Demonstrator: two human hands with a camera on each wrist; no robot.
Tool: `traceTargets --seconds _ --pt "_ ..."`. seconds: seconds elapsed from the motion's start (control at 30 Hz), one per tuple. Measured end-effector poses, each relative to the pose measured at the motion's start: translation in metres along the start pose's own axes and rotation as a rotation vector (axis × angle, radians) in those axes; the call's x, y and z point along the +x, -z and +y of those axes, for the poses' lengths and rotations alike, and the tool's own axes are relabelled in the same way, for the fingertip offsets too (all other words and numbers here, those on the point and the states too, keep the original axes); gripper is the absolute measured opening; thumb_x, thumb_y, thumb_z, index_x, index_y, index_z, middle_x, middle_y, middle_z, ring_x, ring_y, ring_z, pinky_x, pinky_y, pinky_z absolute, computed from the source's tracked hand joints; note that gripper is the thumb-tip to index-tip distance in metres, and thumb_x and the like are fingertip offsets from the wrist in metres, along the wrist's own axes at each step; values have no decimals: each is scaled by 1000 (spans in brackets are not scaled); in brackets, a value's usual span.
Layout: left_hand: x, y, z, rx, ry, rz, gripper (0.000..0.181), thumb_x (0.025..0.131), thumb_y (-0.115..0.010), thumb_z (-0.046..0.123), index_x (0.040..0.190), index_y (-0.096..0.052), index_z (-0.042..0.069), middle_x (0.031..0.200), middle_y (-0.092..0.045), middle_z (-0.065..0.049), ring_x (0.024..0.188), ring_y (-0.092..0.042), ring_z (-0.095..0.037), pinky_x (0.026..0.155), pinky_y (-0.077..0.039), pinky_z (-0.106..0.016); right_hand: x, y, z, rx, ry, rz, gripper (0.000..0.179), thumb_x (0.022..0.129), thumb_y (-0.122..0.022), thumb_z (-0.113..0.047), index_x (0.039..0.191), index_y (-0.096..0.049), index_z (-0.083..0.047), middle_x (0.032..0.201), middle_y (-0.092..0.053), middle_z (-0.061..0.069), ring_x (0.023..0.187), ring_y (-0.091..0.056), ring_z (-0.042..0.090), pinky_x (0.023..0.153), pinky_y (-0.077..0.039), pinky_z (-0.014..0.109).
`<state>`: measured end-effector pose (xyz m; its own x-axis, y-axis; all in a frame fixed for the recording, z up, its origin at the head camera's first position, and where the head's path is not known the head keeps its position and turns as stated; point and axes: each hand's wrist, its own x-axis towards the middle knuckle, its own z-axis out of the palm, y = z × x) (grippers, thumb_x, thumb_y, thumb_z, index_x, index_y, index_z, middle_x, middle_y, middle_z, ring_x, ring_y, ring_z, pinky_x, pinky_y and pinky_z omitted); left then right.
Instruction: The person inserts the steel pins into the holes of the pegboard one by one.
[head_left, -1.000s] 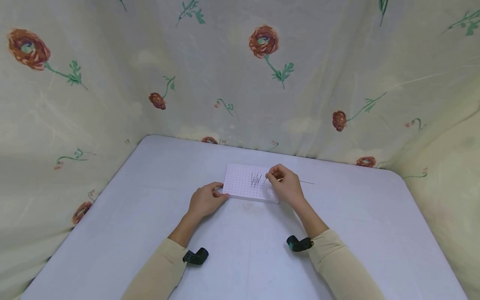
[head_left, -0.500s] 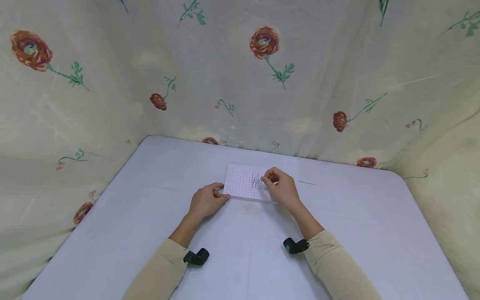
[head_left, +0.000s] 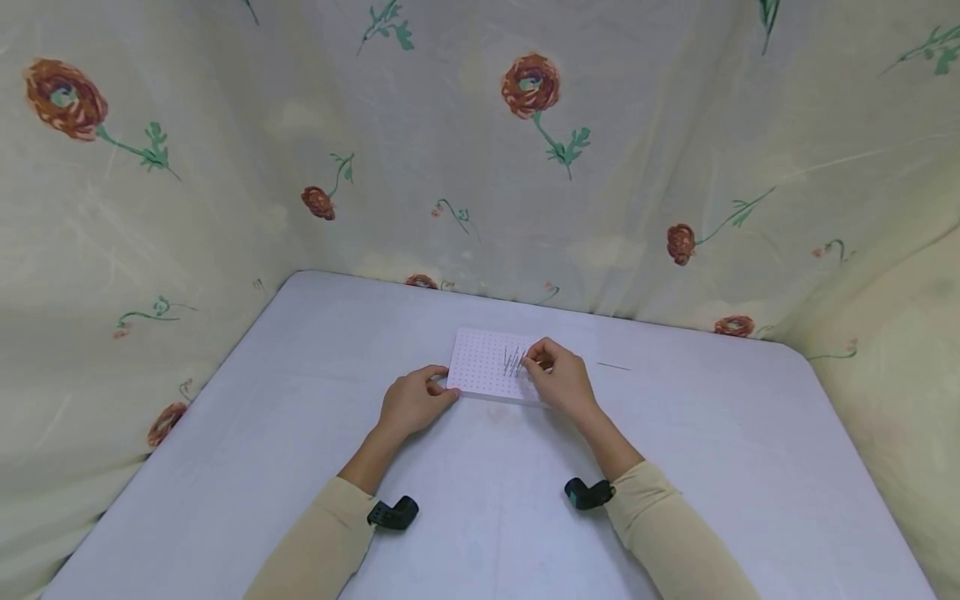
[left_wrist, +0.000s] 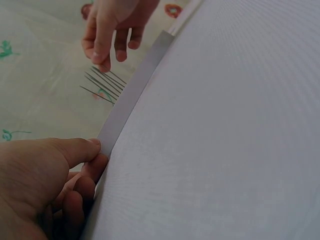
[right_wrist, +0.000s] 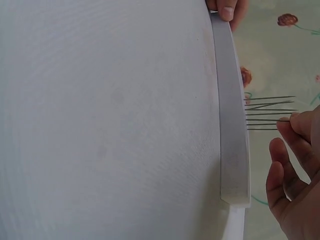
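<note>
A white board with rows of small holes (head_left: 475, 363) lies on the table. Several thin dark rods (head_left: 512, 360) stand in it, slightly leaning, near its middle. My left hand (head_left: 411, 402) grips the board's near left corner, thumb on the front edge (left_wrist: 104, 140). My right hand (head_left: 564, 382) is over the board's right part. Between its thumb and forefinger it pinches the top of a thin rod (right_wrist: 270, 120), beside the others in the right wrist view. The lower end meets the board there; whether it sits in a hole is hidden.
One loose thin rod (head_left: 613, 366) lies on the white table (head_left: 480, 483) right of the board. A flowered curtain (head_left: 450, 150) hangs behind and at both sides of the table. Each forearm wears a black wrist camera (head_left: 588, 493).
My right hand has moved left and slightly down with its rod, from beside the standing rods to close against them. The left hand keeps its hold on the board's corner.
</note>
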<state>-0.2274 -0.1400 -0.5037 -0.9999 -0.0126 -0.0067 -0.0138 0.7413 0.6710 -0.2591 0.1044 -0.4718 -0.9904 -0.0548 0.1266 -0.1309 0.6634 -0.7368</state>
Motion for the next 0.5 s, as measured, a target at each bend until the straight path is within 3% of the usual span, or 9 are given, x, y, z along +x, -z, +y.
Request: traceTargets --seconds 0.5 --pt "-1 0 0 2 -16 14 50 89 -77 37 131 -68 12 86 -77 0 75 -67 -15 66 -46 -30 -3 -5 -1 -30 1 -17 6 96 -68 -18 98 -67 -12 97 -72 7 91 -66 23 81 -48 35"
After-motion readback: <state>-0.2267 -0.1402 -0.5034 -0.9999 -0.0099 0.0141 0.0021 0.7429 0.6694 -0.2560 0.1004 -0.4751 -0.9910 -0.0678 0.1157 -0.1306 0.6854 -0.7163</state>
